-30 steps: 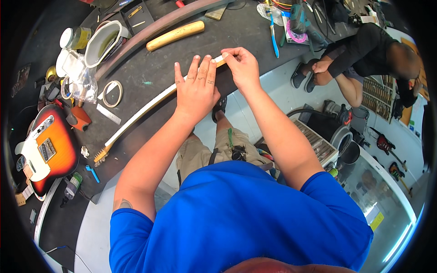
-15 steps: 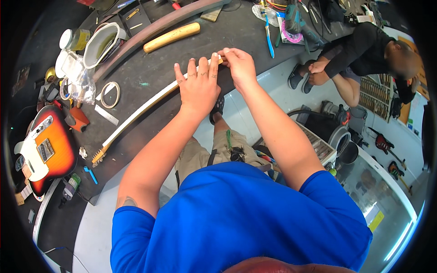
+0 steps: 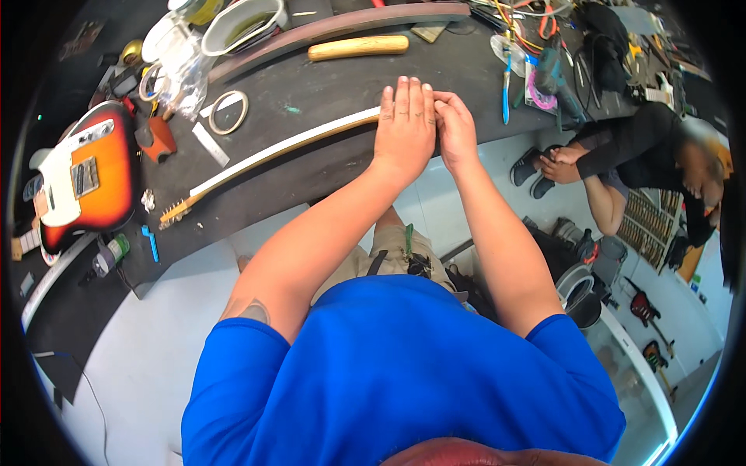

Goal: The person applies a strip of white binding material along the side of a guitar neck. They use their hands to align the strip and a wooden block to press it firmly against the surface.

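A: Main thing?
B: Guitar neck (image 3: 326, 136), lying on the worktop (image 3: 326, 85) along its near side. Headstock (image 3: 176, 211) at the left, other end at the right, under the hands. White strip (image 3: 272, 150) runs along its top.

A: Hands?
B: Left hand (image 3: 406, 132) flat, fingers straight and together, laid across the right end, not wrapped round it. Right hand (image 3: 457, 128) just beside it, fingers curled, thumb side in. Can't tell if it's pinching anything; the left hand's fingers and its own hide the spot.

A: Step?
B: My read: pressing the strip down at the right end. Strip looks laid along most of the visible length; the covered end can't be checked.

A: Next move calls for?
B: Even, flat pressure, I'd say, plus keeping the neck from rolling. Right fingers would need to find the strip's end without lifting it.

A: Around it?
B: Tape roll (image 3: 245, 115) and short flat plate (image 3: 210, 145) on the far side, toward the left. Yellowish wooden piece (image 3: 358, 48) farther off. Guitar body (image 3: 105, 198) at left, drill (image 3: 553, 81) far right. Seated person (image 3: 622, 147) at right, hands away from the neck.
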`<action>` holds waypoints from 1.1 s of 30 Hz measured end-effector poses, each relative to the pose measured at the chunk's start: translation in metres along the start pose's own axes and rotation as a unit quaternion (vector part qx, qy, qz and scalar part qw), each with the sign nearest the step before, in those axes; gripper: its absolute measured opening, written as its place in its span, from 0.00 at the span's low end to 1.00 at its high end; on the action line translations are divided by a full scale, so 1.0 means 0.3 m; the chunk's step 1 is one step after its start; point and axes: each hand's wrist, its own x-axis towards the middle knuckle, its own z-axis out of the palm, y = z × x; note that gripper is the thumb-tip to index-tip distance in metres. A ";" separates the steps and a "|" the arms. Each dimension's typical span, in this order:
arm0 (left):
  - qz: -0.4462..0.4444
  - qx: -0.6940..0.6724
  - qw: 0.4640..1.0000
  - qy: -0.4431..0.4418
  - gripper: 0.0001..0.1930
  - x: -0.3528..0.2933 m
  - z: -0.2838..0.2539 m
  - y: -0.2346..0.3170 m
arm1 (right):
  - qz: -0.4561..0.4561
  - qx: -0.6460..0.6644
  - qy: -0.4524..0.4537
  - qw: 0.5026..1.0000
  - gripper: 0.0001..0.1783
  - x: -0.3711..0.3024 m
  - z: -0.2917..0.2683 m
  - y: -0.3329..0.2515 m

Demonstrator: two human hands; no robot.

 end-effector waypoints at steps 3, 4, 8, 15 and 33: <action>0.022 0.003 1.000 -0.018 0.30 -0.005 -0.020 -0.008 | -0.035 -0.061 0.022 0.997 0.20 0.005 0.035 0.010; 0.014 0.005 1.000 -0.014 0.30 -0.010 -0.024 -0.020 | -0.071 -0.108 0.042 0.991 0.23 0.012 0.044 0.015; 0.032 -0.007 0.999 -0.009 0.31 -0.023 -0.035 -0.056 | -0.062 -0.190 0.054 0.978 0.25 0.029 0.058 0.002; -0.053 -0.011 0.999 -0.010 0.34 -0.115 -0.065 -0.159 | -0.173 -0.376 0.012 0.910 0.24 0.022 0.050 -0.017; -0.099 0.016 0.995 -0.028 0.53 -0.249 -0.074 -0.166 | -0.137 -0.420 -0.028 0.897 0.26 0.062 0.038 -0.018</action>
